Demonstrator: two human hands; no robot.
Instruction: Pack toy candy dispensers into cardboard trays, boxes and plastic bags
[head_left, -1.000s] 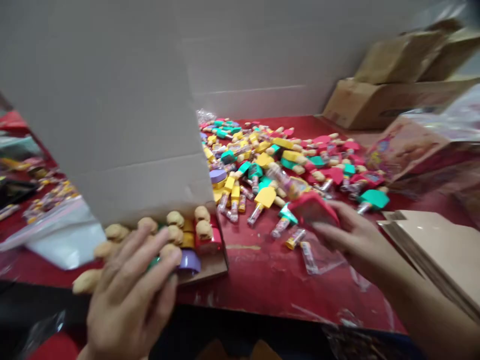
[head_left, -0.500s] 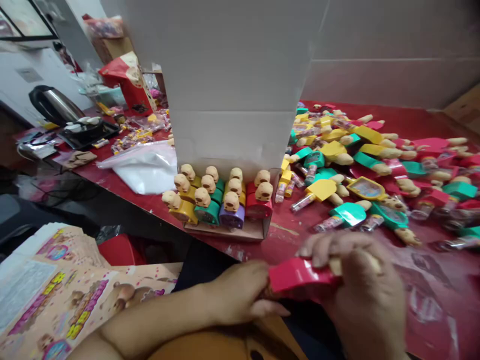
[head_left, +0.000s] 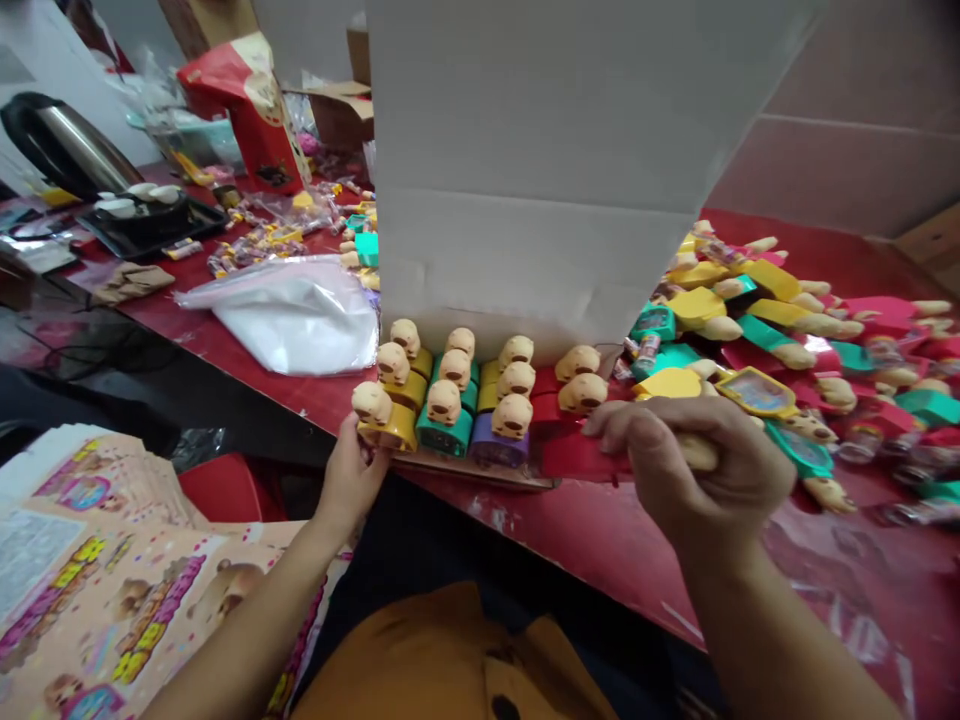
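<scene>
A white cardboard display box [head_left: 517,265] with a tall raised back panel stands at the table's front edge. Inside it, bear-topped toys stand in columns: yellow toys [head_left: 395,430] at left, green toys [head_left: 442,438], a purple toy [head_left: 499,447] ahead of yellow ones, and red at right. My left hand [head_left: 352,475] grips the box's front left corner, its fingertips partly hidden beside the front yellow toy. In my right hand [head_left: 697,460] is a red toy [head_left: 574,452], held by its beige handle. It lies tilted at the front of the red column.
Loose coloured toys [head_left: 772,310] are heaped on the red table [head_left: 600,545] at right. A clear plastic bag [head_left: 300,315], an electric kettle [head_left: 75,145] and a tray [head_left: 154,235] of cups are at left. Printed cardboard sheets [head_left: 150,590] lie at lower left.
My right hand has carried the red toy forward and left to the box's front right. My left hand has let go of the toy and moved to the box's left corner.
</scene>
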